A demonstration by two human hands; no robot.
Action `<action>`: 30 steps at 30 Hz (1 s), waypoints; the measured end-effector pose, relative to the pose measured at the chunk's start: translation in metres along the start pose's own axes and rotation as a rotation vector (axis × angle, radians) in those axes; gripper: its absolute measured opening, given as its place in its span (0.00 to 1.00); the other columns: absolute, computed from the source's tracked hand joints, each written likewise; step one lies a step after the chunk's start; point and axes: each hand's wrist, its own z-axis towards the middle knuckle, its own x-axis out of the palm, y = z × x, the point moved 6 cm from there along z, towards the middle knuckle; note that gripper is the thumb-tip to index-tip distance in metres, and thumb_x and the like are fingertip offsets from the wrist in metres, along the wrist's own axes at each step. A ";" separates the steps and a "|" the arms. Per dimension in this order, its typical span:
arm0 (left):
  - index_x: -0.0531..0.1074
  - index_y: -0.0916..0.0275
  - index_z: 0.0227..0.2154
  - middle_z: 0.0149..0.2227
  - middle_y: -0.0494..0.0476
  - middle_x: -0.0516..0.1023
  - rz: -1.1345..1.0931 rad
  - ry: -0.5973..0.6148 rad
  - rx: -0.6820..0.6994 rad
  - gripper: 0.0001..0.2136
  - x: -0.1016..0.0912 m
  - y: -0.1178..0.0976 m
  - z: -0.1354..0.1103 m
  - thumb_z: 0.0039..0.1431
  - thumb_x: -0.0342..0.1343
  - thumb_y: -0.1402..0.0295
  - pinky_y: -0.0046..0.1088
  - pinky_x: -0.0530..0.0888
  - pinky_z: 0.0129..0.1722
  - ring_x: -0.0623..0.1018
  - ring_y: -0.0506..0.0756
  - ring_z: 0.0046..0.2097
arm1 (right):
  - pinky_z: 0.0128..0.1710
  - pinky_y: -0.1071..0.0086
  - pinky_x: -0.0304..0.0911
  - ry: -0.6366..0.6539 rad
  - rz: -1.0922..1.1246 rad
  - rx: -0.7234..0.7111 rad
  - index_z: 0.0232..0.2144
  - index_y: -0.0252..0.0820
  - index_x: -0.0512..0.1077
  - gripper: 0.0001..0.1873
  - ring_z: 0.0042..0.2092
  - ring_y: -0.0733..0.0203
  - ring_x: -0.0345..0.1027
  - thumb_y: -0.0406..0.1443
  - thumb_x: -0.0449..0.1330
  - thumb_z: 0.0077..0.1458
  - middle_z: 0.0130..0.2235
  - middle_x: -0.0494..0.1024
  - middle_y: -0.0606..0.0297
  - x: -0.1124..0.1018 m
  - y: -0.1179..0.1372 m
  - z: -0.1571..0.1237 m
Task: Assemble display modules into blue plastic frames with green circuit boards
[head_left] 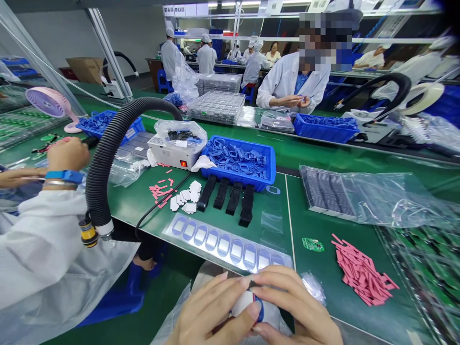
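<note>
At the bottom centre, my left hand (212, 309) and my right hand (293, 302) meet with bent fingers, both closed around a small blue part (259, 309). A little red shows along its edge; my fingers hide most of it. Just beyond my hands lies a clear sheet (224, 245) with a row of oval pieces bearing pale rectangles. Several black straps (233, 199) stretch down from a blue bin (271, 165) of blue plastic frames. White square pieces (185, 197) and pink strips (160, 191) are scattered left of the straps.
A heap of pink strips (362, 273) and a green circuit board (312, 244) lie to the right. A bagged grey stack (325, 191) sits behind them. At left, a black fume hose (98, 167) arches beside a co-worker's arm (46, 225). Another person (287, 86) sits opposite.
</note>
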 end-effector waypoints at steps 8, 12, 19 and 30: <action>0.77 0.62 0.40 0.40 0.59 0.84 -0.008 -0.003 0.007 0.11 0.005 0.003 -0.005 0.65 0.48 0.71 0.31 0.75 0.52 0.77 0.52 0.52 | 0.45 0.72 0.70 -0.005 -0.057 -0.015 0.38 0.43 0.75 0.10 0.43 0.61 0.73 0.42 0.61 0.57 0.39 0.78 0.61 0.004 -0.003 -0.007; 0.76 0.62 0.41 0.37 0.59 0.85 -0.002 0.056 -0.047 0.09 0.009 0.007 -0.008 0.62 0.52 0.74 0.31 0.77 0.49 0.81 0.51 0.46 | 0.49 0.73 0.68 0.088 -0.089 0.006 0.42 0.43 0.73 0.13 0.46 0.62 0.73 0.44 0.56 0.60 0.43 0.79 0.60 0.009 -0.014 -0.019; 0.74 0.65 0.45 0.40 0.66 0.84 0.050 0.151 -0.092 0.12 0.018 0.021 -0.033 0.59 0.54 0.78 0.38 0.80 0.45 0.81 0.56 0.46 | 0.48 0.72 0.68 0.068 -0.376 0.130 0.49 0.41 0.69 0.15 0.47 0.60 0.73 0.37 0.56 0.60 0.45 0.78 0.59 -0.017 -0.049 -0.043; 0.75 0.65 0.47 0.42 0.64 0.83 -0.009 0.164 -0.076 0.14 0.024 0.029 -0.043 0.58 0.55 0.79 0.34 0.77 0.48 0.82 0.56 0.45 | 0.41 0.65 0.73 0.288 -0.686 -0.155 0.50 0.39 0.70 0.28 0.47 0.51 0.75 0.49 0.61 0.52 0.49 0.78 0.55 -0.020 -0.060 -0.058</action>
